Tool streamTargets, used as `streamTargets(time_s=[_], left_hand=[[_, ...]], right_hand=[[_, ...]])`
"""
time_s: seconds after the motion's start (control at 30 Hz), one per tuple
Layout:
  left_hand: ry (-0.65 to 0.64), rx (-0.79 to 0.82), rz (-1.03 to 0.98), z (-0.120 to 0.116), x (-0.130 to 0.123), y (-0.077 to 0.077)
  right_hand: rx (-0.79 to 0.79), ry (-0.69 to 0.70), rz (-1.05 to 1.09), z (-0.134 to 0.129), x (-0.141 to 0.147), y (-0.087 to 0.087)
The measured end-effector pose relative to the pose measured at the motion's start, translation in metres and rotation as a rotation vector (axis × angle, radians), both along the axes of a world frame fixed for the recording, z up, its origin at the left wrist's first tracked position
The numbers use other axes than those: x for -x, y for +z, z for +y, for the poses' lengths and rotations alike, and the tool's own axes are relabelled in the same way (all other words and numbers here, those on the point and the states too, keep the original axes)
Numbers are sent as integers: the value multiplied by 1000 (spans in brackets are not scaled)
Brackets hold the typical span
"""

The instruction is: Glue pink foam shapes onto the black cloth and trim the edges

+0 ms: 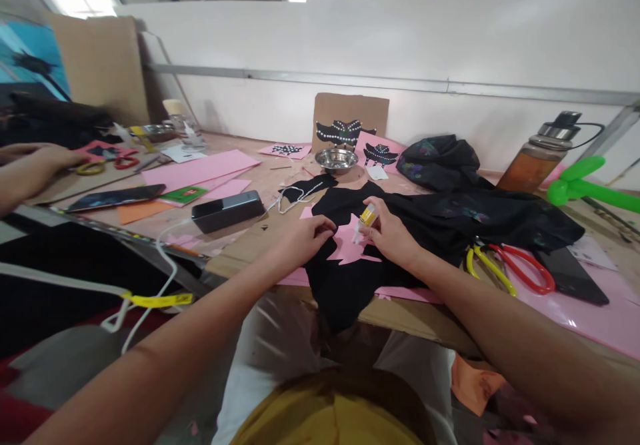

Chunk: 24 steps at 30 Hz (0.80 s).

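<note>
My right hand point(393, 232) grips a small glue bottle point(369, 215) with a yellow label, tilted so that its white nozzle points down at a pink paper cutout point(345, 245). The cutout has a jagged outline and lies on black fabric point(345, 288). At the cutout's left edge is my left hand point(313, 238), thumb and fingertips pressed together; what is between them, if anything, is too small to make out. The black fabric spreads over pink sheets and cardboard and hangs over the table's front edge.
Behind are a steel bowl point(336, 160), a bead string point(297, 195) and beaded black cutouts point(345, 132). Red-handled pliers point(527, 268) and yellow-handled pliers point(493, 268) lie right, near a drink bottle point(537, 152). Left are a black box point(229, 212), a phone point(117, 197) and another person's hand point(45, 158).
</note>
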<state>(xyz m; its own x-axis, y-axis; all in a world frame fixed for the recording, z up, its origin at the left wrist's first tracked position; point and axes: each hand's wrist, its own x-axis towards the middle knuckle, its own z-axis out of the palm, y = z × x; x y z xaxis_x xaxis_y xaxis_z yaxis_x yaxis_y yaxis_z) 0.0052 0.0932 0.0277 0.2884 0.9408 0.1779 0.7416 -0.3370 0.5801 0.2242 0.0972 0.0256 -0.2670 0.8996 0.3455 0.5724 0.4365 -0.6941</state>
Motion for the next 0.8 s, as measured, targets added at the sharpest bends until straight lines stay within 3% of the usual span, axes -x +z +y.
streamTargets(time_s=[0.27,0.5,0.8], left_hand=[[44,109,-91,13,-3,-5],[122,115,-43,14,-10,-4],[115,85,14,19,-6,-6]], right_hand=[[34,14,21,1,0,0],[29,42,59,3,-1,-6],[2,15,36,3,0,-4]])
